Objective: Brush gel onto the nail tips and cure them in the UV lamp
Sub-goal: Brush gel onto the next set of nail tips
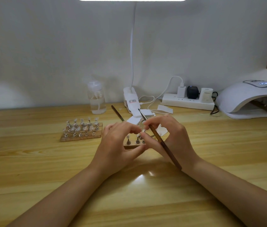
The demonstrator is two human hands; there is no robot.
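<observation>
My right hand (168, 136) pinches brush (160, 141), bristle end pointing far-left. My left hand (119, 141) curls round near stand (133, 145) of nail tips (128, 137), mid-table. Second stand (81, 134) left. UV lamp (250, 100) far right.

Your forearms reach in from both lower corners and meet at mid-frame, bare to the wrist. Your left hand (118, 141) is palm-down with its fingers curled inward, thumb stretched toward the right. Your right hand (170, 136) curls too, fingertips pinched together close against the left hand's fingertips.
</observation>
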